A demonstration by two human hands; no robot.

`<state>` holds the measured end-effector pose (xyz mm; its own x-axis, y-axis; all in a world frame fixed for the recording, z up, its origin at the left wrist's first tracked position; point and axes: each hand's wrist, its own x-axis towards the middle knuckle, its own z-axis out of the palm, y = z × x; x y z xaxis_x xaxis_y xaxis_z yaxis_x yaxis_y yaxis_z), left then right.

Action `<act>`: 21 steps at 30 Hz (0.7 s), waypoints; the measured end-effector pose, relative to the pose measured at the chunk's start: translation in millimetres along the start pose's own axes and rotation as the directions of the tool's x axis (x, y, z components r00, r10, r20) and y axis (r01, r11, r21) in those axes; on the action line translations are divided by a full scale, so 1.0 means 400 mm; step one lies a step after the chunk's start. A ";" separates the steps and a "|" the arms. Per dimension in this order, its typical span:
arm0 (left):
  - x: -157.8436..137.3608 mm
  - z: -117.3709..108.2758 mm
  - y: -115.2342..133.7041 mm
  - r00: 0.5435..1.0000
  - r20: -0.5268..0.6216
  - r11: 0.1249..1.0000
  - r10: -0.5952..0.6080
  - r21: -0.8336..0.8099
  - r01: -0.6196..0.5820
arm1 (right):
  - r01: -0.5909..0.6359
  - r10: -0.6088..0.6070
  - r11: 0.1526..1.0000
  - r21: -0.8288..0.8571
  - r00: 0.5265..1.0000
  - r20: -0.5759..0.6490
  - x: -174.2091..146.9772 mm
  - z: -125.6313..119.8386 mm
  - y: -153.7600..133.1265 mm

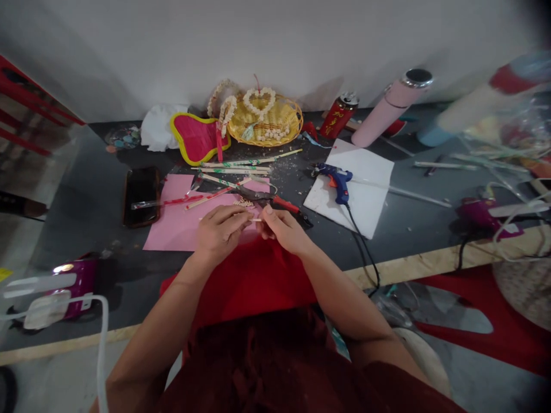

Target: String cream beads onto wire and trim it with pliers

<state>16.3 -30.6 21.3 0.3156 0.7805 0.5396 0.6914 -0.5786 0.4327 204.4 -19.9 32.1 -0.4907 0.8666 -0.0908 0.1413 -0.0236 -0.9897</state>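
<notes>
A thin pale wooden stick (256, 219) spans the gap between my two hands, above the front of a pink paper sheet (172, 232). My left hand (221, 228) pinches one end, with its fingers curled over it. At the other end, my right hand (284, 228) grips the stick between thumb and fingers. Just beyond the hands lies a little cluster of short pale pieces (244, 203). A red-handled hand tool (286, 205) rests behind my right hand; its jaws are hard to make out. Several slender sticks with green markings (236, 170) lie farther back.
A blue glue gun (338, 180) lies on a white sheet (374, 198), its cord hanging over the edge. Behind are a wicker basket (282, 117), a red can (339, 115) and a pink flask (390, 109). A phone (140, 196) lies left, near a purple device (81, 284).
</notes>
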 end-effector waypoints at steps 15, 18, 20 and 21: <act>0.006 0.003 -0.008 0.987 -0.071 0.989 0.146 -0.013 -0.147 | 0.030 -0.064 0.956 0.290 0.992 0.108 0.008 0.024 0.032; 0.007 0.000 0.003 0.991 -0.105 0.993 0.082 -0.071 -0.090 | 0.045 -0.101 0.925 0.377 0.987 0.127 0.007 0.030 0.032; 0.007 -0.004 0.009 0.991 -0.131 0.992 -0.028 -0.127 0.011 | 0.075 -0.137 0.896 0.437 0.984 0.113 0.006 0.027 0.027; 0.007 -0.006 0.010 0.986 -0.147 0.987 -0.078 -0.148 0.056 | 0.097 -0.153 0.888 0.449 0.984 0.090 0.006 0.023 0.025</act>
<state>18.3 -31.2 26.2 0.1611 0.7800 0.6046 0.6040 -0.5624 0.5647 196.7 -22.8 21.2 -0.5820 0.8115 0.0523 -0.3084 -0.1608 -0.9376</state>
